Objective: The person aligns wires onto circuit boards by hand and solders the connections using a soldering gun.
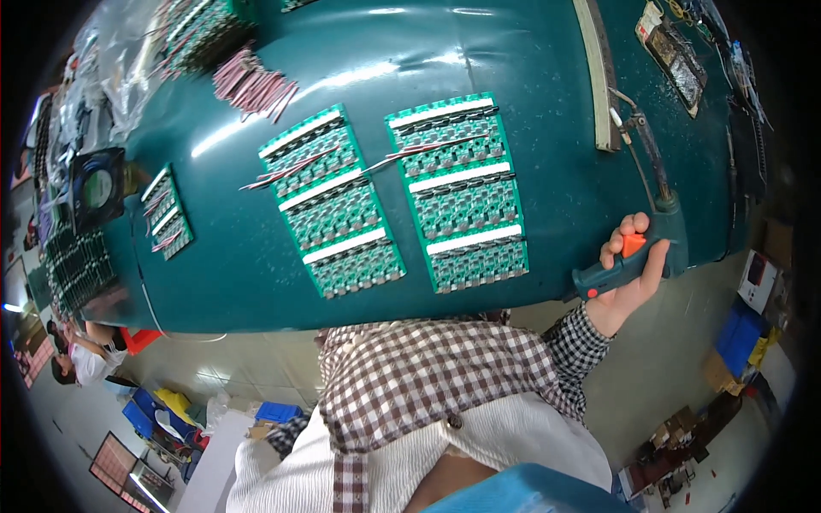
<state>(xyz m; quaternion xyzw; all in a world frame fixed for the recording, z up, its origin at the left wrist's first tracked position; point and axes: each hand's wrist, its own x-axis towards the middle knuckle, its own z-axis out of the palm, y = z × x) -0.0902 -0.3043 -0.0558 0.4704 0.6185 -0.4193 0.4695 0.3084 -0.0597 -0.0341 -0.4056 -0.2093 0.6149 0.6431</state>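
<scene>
My right hand [634,278] is closed around the grip of a dark green soldering gun [670,224] with an orange trigger, at the right of the table. The gun's metal tip and wire feed tube point away from me, close to a long pale strip. My left hand is out of sight; only a bit of checked sleeve [286,438] shows low on the left. Before me lie two green circuit board panels, a left one [329,201] and a right one [458,192], each with white bands. Thin red, white and black wires [299,168] lie across their upper parts.
A bundle of pink-red wires [252,83] and stacked boards [201,38] sit at the far left. Further left are a small board [168,214], a black fan [98,190] and plastic bags [120,64]. The long strip [600,77] and a soldering tray [671,56] lie far right.
</scene>
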